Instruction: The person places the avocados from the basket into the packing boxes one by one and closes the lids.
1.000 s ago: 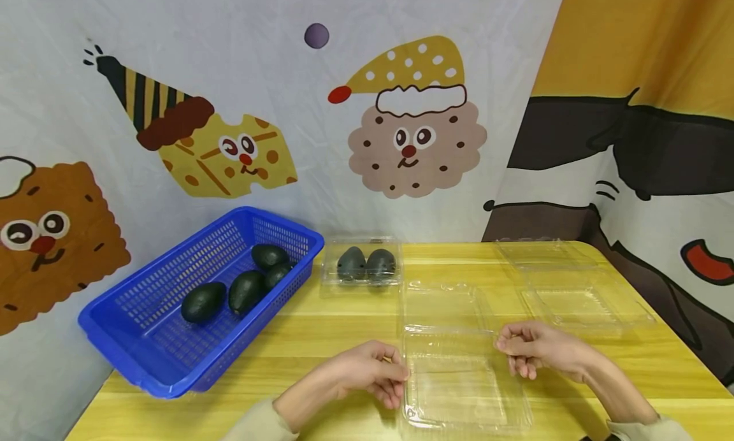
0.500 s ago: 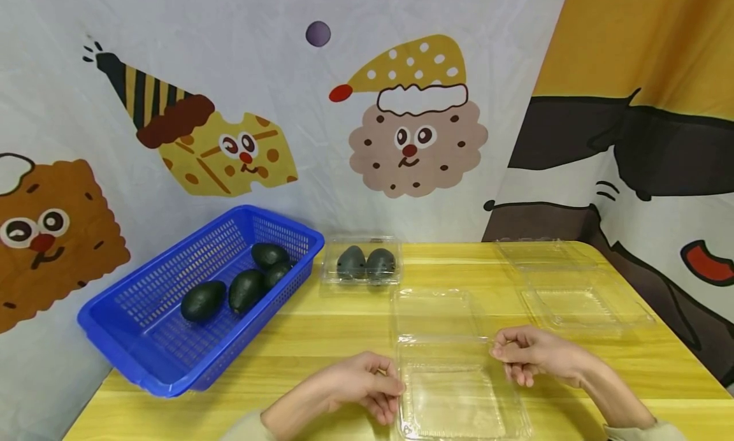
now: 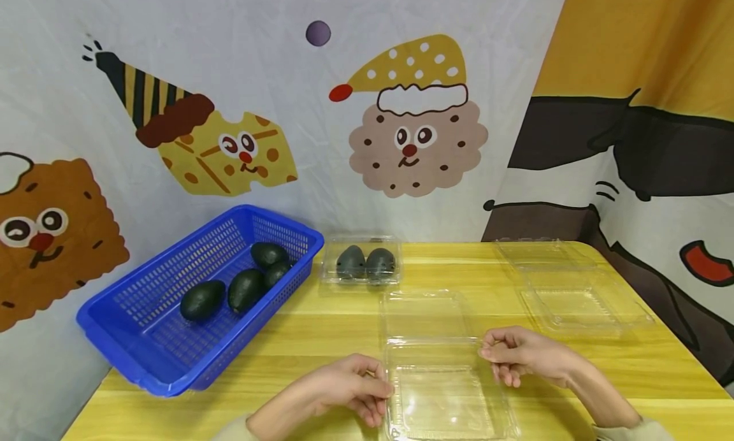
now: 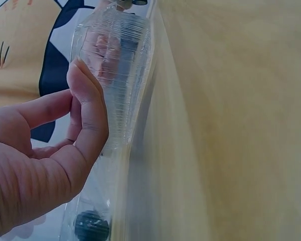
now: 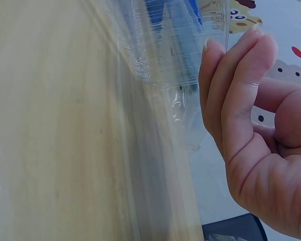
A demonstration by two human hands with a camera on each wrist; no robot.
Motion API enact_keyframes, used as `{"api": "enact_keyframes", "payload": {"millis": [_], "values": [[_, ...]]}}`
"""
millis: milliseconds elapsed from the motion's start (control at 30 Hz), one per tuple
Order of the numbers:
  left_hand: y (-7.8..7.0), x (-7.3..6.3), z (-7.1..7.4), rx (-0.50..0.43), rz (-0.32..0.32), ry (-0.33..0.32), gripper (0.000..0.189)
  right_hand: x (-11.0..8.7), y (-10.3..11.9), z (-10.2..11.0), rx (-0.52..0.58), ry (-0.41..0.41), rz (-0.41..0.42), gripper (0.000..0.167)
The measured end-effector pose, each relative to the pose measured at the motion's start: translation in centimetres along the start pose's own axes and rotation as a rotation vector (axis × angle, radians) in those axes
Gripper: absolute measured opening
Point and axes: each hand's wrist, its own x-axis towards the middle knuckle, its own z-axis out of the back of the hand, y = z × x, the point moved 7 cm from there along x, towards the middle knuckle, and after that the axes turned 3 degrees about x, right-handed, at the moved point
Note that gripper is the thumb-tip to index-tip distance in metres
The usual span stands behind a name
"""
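A clear plastic clamshell container [image 3: 441, 399] lies opened flat on the table before me, its lid [image 3: 424, 315] folded back away from me. My left hand [image 3: 352, 389] pinches its left rim between thumb and fingers. On the opposite side my right hand [image 3: 530, 354] pinches the right rim near the hinge. In the left wrist view, the container's ribbed wall [image 4: 125, 85] rises just beyond the curled fingers. The right wrist view has the wall [image 5: 178, 50] beside my fingertips. The container holds nothing.
A blue plastic basket [image 3: 132, 320] with several avocados [image 3: 246, 291] stands at the left. Behind the lid sits a closed clear container [image 3: 331, 272] with two avocados [image 3: 381, 264]. Another opened container [image 3: 573, 304] lies at the right. A printed cloth [image 3: 321, 141] hangs behind the table.
Both hands and the opened container have moved left and toward me, the container straightening slightly. The basket, the avocados and the other containers stay where they were.
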Motion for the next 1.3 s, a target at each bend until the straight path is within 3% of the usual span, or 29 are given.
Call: {"api": "enact_keyframes", "payload": {"millis": [1300], "values": [[-0.1, -3.6, 4.8, -0.009, -0.036, -0.036, 0.011, 6.4, 0.5, -1.4, -0.103, -0.096, -0.011, 0.029]]}}
